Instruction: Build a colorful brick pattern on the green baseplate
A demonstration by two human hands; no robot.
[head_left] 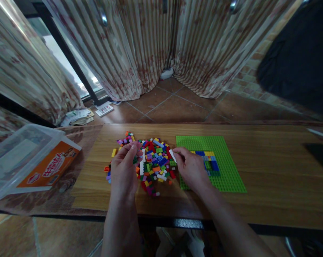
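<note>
A heap of small toy building bricks (pixel 159 159) in many colours lies loose on the wooden table. Over the heap's left side is my left hand (pixel 125 166), its thumb and fingers pinched together; whatever they hold, if anything, is too small to tell. My right hand (pixel 192 167) grips a long white brick (pixel 172 155) between thumb and fingers at the heap's right edge. That hand is above the left part of a green baseplate (pixel 229 180). Blue, yellow and grey bricks (pixel 213 166) sit in a block on the plate, partly hidden behind my right hand.
A clear plastic box (pixel 30 134) with an orange label stands tilted at the table's left end. The wooden tabletop (pixel 271 171) extends to the right, with a dark flat object (pixel 320 155) at that end. Curtains (pixel 148 46) hang beyond the table, and papers (pixel 77 116) lie on the floor.
</note>
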